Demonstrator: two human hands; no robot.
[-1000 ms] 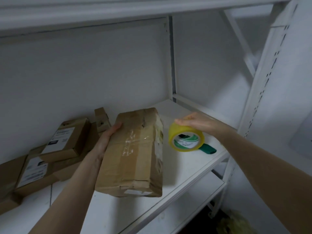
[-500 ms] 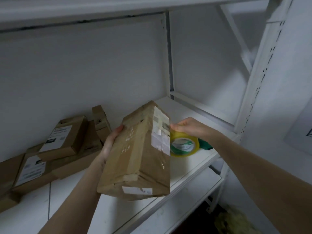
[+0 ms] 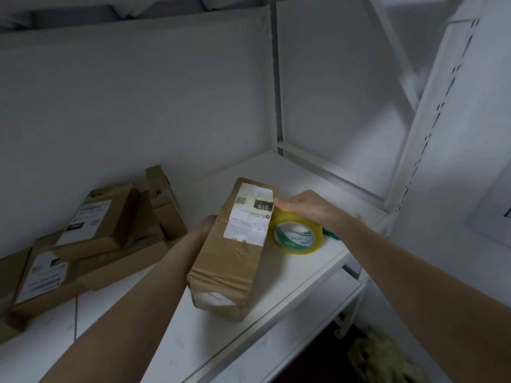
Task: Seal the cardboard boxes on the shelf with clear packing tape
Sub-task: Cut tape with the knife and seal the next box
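Note:
A brown cardboard box [image 3: 232, 261] with a white shipping label on its upturned face stands on the white shelf [image 3: 298, 275], near the front edge. My left hand [image 3: 206, 226] grips its left side, mostly hidden behind the box. A yellowish roll of clear packing tape [image 3: 296, 237] with a green-and-white core lies on the shelf just right of the box. My right hand [image 3: 304, 208] is above the roll, fingers curled over its top edge and fingertips touching the box's upper right corner.
Several labelled cardboard boxes [image 3: 91, 230] are stacked at the back left of the shelf. A green object [image 3: 330, 234] peeks out behind the tape roll. White uprights [image 3: 276, 78] and a brace frame the right side; a lower shelf [image 3: 312, 327] sits below.
The box has been rolled over so its labelled face is up, and it has come down onto the shelf. The tape roll has gone from held up to lying on the shelf beside the box.

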